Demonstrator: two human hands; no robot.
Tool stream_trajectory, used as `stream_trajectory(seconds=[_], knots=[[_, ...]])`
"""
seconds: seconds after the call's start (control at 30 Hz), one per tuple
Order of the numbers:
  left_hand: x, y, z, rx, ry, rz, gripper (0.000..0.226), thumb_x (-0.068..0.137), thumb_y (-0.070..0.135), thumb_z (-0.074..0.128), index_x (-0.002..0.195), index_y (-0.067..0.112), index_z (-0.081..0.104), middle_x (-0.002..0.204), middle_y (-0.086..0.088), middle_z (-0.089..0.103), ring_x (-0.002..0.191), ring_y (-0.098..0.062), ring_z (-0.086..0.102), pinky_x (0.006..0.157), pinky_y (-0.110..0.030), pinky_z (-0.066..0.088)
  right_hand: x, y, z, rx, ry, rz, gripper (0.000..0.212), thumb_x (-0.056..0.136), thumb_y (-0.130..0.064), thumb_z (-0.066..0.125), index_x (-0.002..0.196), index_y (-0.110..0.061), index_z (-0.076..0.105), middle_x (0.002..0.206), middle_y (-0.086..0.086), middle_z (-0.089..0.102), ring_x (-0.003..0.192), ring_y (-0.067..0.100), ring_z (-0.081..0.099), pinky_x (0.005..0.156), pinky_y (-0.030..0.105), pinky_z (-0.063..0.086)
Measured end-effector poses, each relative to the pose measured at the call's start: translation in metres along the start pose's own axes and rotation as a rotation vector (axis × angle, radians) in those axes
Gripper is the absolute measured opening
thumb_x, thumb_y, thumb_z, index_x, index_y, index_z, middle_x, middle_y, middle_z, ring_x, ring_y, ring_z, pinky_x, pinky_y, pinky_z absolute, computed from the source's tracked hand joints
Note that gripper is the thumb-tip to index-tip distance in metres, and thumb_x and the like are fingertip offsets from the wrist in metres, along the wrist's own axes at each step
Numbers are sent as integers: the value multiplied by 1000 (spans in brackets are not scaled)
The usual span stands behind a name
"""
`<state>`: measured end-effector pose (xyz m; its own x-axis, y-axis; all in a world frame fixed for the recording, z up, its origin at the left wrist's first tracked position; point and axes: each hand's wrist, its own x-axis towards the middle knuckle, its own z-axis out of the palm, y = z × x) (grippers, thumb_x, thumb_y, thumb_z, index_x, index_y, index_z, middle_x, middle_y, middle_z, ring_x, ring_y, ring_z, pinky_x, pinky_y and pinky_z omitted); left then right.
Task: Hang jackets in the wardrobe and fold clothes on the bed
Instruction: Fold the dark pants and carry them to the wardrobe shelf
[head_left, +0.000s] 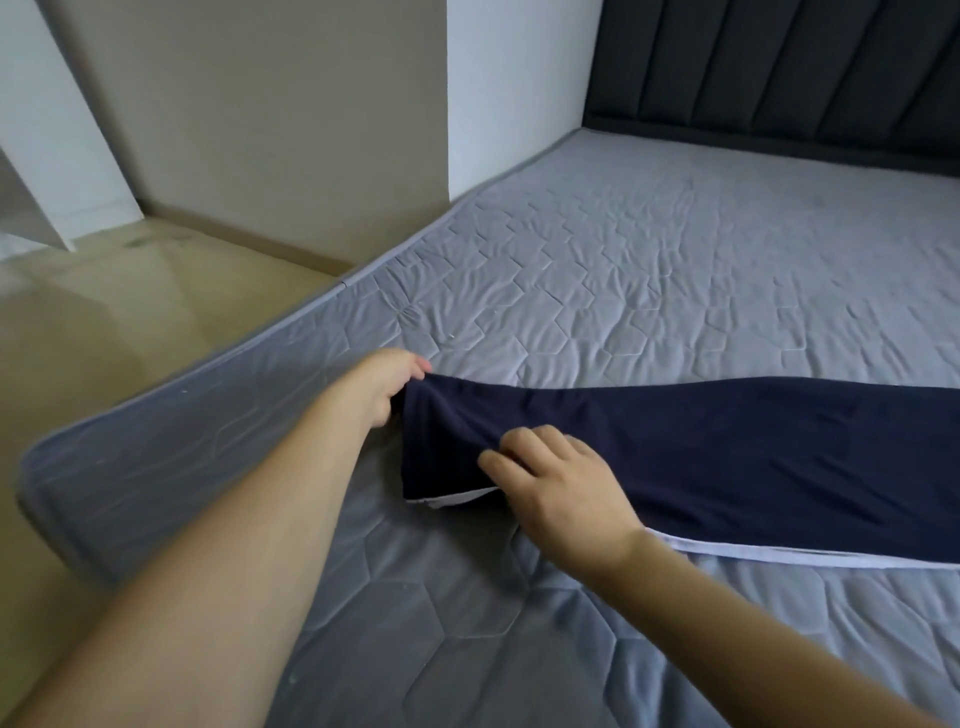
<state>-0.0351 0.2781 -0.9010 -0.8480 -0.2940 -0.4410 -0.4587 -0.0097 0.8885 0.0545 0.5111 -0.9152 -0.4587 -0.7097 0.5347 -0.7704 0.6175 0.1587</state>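
Observation:
A navy blue garment (727, 457) with a pale lining edge lies stretched across the grey quilted mattress (623, 270), running from the middle to the right edge of view. My left hand (387, 387) grips the garment's far left corner, fingers curled under the cloth. My right hand (556, 483) pinches the near left corner, where the cloth bunches between the two hands. The garment's left end is lifted slightly off the mattress.
A dark padded headboard (779, 67) stands at the back right. A beige wall panel (270, 119) and a white wall meet the bed's left side. Beige floor (104, 322) lies to the left of the mattress edge.

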Motion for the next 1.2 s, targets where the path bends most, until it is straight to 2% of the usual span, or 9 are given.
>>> stream_trajectory(seconds=[0.07,0.23,0.3,0.43,0.57,0.7,0.93,1.1,1.2], knots=[[-4,-4,-1,21,-14,-35,31,90,-7,37,86,13,61,87,-13,56,70,-24,52,55,-27,42,1,-5,-1,130,-16,90,22,84,-21,51,97,-14,67,88,3,60,70,25,57,57,36,48],[-16,34,29,-376,-101,8,25,86,-3,33,84,4,57,84,-12,56,69,-22,57,58,-28,53,-2,24,-14,819,-42,927,3,89,-16,43,86,-16,45,69,0,54,59,21,48,55,36,38],[-21,61,58,-382,-181,81,31,71,-7,28,86,0,55,89,-17,55,71,-26,61,61,-31,58,-8,51,-21,955,23,1101,4,86,-13,40,86,-10,44,64,-1,49,58,16,41,55,33,35],[-39,102,142,190,-218,370,40,79,-22,31,100,4,53,84,-17,59,61,-20,65,58,-30,60,-34,102,-51,1156,166,1338,10,80,-23,42,77,-14,46,69,0,46,66,18,44,60,35,41],[-57,136,240,744,-163,629,25,88,-5,45,102,15,51,67,-13,63,58,-26,64,63,-37,56,-77,151,-86,1252,258,1382,23,84,-26,46,84,-7,58,70,6,57,61,20,58,54,34,56],[-79,167,348,895,-72,907,14,90,12,51,99,24,54,61,-7,66,36,-11,56,44,-22,45,-131,211,-127,1160,447,1424,18,81,-17,40,85,-8,55,69,3,54,59,19,52,52,31,53],[-111,176,577,877,-147,1149,17,92,22,55,108,17,57,108,-4,62,95,-25,56,79,-33,44,-242,349,-202,623,661,1481,11,88,-22,40,96,-16,41,71,-1,55,60,18,52,55,35,41],[-114,148,731,852,-305,1134,20,91,19,53,111,17,55,116,-5,61,106,-27,56,84,-33,44,-341,448,-229,282,331,1638,17,84,-17,45,99,-9,43,81,7,56,69,26,55,49,29,30],[-97,115,792,960,-285,1104,23,93,24,51,116,21,52,121,-2,62,115,-28,52,88,-35,36,-387,485,-217,290,123,1750,13,83,-6,47,94,-3,40,81,11,51,65,25,47,47,29,24]])
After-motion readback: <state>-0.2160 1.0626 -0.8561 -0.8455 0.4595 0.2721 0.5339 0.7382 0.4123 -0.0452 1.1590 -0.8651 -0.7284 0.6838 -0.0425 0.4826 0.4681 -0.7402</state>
